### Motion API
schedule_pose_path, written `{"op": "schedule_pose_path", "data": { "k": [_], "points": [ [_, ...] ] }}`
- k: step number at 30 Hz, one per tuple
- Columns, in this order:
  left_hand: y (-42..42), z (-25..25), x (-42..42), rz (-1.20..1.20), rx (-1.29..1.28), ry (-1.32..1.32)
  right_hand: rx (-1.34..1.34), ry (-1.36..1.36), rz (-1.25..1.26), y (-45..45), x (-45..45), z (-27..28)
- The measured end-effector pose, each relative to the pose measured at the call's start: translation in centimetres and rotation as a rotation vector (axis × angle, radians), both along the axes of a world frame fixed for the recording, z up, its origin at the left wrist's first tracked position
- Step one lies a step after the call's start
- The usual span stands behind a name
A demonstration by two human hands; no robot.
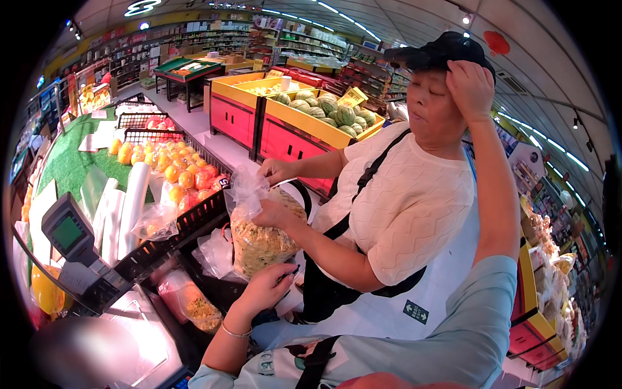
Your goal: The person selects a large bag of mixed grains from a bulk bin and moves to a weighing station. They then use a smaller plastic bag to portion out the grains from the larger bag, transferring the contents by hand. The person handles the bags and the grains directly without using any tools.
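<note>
My left hand (269,287), with a bracelet on the wrist, is curled around a small dark object (288,273) just below a large clear bag of yellowish, crumbly food (260,238). My right hand (470,88) is raised, its bent fingers overlapping a black cap (449,48) on the person opposite; whether they grip it cannot be told. That person's two hands (276,214) hold the gathered top of the large bag. Beneath my left forearm lies a smaller clear bag of similar food (201,311), on a dark surface beside a metal scale plate (141,335).
A scale display (68,231) stands at left near rolls of plastic bags (133,209). Black crates (194,214) edge a display of wrapped orange and red fruit (180,170). Yellow and red bins (301,141) hold striped melons (345,115). Packed goods (549,272) line the right.
</note>
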State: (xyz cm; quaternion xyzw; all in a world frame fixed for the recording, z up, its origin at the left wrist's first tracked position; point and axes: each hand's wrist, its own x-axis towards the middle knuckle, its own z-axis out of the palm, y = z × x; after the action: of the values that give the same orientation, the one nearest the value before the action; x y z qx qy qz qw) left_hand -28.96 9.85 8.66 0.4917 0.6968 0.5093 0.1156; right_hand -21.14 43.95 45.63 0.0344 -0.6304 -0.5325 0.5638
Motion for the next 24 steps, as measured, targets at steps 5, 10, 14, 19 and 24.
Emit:
{"op": "schedule_pose_path", "data": {
  "k": [5, 10, 14, 19, 24],
  "points": [
    [0.5, -0.2, 0.2, 0.004, 0.040, 0.017, -0.100, 0.076, 0.062, 1.3, 1.9, -0.7],
    [0.1, -1.5, 0.7, -0.011, 0.012, 0.080, -0.022, -0.015, -0.072, 4.2, 1.3, -1.1],
    [0.1, -2.4, 1.6, 0.012, 0.027, 0.095, -0.074, -0.038, -0.279, 4.3, 1.3, 0.0],
    [-0.3, -2.5, 2.4, 0.051, 0.044, 0.101, -0.106, -0.151, -0.187, -1.5, -1.8, 1.0],
    [0.6, -0.9, 3.0, 0.103, 0.028, 0.080, -0.146, -0.163, -0.081, -1.4, -3.9, 0.5]
  ]
}}
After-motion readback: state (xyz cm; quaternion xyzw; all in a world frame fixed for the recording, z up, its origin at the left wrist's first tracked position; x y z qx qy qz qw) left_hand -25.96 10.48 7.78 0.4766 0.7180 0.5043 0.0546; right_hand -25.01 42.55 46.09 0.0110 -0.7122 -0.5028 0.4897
